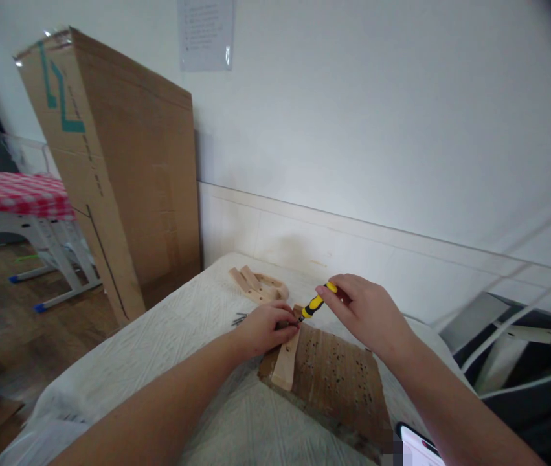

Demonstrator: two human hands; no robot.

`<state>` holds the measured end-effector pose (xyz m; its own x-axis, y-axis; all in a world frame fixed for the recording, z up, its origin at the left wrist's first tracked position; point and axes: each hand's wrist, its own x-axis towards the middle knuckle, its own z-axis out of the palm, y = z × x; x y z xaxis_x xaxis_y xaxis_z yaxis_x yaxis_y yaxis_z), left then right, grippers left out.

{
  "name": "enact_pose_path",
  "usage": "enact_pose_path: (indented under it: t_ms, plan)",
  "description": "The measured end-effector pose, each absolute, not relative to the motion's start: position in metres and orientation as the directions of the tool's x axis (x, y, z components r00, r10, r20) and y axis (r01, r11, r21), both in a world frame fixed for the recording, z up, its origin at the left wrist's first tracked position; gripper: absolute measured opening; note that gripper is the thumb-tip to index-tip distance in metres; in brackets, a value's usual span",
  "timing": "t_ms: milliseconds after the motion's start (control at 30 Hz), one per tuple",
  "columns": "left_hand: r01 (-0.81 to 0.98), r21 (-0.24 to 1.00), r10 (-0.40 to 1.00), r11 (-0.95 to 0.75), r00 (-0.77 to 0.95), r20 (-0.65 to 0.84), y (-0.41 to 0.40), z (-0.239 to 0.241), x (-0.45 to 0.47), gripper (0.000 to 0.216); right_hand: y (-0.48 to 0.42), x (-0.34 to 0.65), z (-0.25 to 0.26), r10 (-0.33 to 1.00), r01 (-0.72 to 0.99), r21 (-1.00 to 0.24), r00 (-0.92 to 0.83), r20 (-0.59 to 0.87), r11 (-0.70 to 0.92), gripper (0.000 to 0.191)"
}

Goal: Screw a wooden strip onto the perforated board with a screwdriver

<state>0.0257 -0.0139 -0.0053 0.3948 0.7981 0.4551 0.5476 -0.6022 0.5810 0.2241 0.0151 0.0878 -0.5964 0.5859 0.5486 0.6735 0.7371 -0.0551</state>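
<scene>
**Screwdriver applied to a wooden slat on a drilled board**

Centre of the frame: the right hand (367, 314) grasps a yellow-and-black screwdriver (314, 303) by its handle, fingers closed around the yellow end; the tool slants down and to the left, its tip meeting the upper end of a pale wooden slat (285, 366). The left hand (266, 327) lies curled over that same end of the slat, fingertips pinched at the screwdriver tip; whatever small part it may hold there is hidden. The slat rests on a brown board (340, 382) pocked with many small holes, which lies on a white textured cloth (173, 349) filling the lower centre. Just left of the left hand, a few dark metal screws (239, 318) lie on the cloth. Behind the hands, toward the wall, sit more pale wooden parts (258, 285), one of them curved. At upper left a tall cardboard box (120, 175) leans against the white wall. At far left stands a table with a red checked cover (13, 194). At the bottom edge, right of centre, a phone corner (418, 446) shows.
</scene>
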Motion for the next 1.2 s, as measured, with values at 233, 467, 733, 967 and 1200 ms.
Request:
enact_pose_path:
  t_ms: [233,467,733,967,1200]
  plan:
    - [0.549,0.585,0.802,-0.597,0.394,0.449,-0.015,-0.003,0.027,0.020,0.015,0.230,0.090,0.526,0.525,-0.161,-0.681,0.510,0.836,0.041]
    - [0.545,0.592,0.804,-0.594,0.391,0.448,-0.014,-0.005,0.027,0.019,0.016,0.224,0.088,0.635,0.704,-0.055,-0.600,0.487,0.708,0.041]
    - [0.528,0.599,0.798,-0.602,0.385,0.463,-0.015,-0.004,0.026,0.018,0.009,0.223,0.085,0.537,0.514,-0.198,-0.678,0.502,0.835,0.043]
    - [0.537,0.595,0.801,-0.598,0.391,0.453,-0.015,-0.005,0.026,0.019,0.010,0.218,0.085,0.625,0.606,-0.238,-0.574,0.529,0.759,0.030]
    - [0.544,0.588,0.801,-0.599,0.392,0.453,-0.014,-0.004,0.026,0.018,0.014,0.222,0.087,0.508,0.432,-0.273,-0.669,0.542,0.860,0.029]
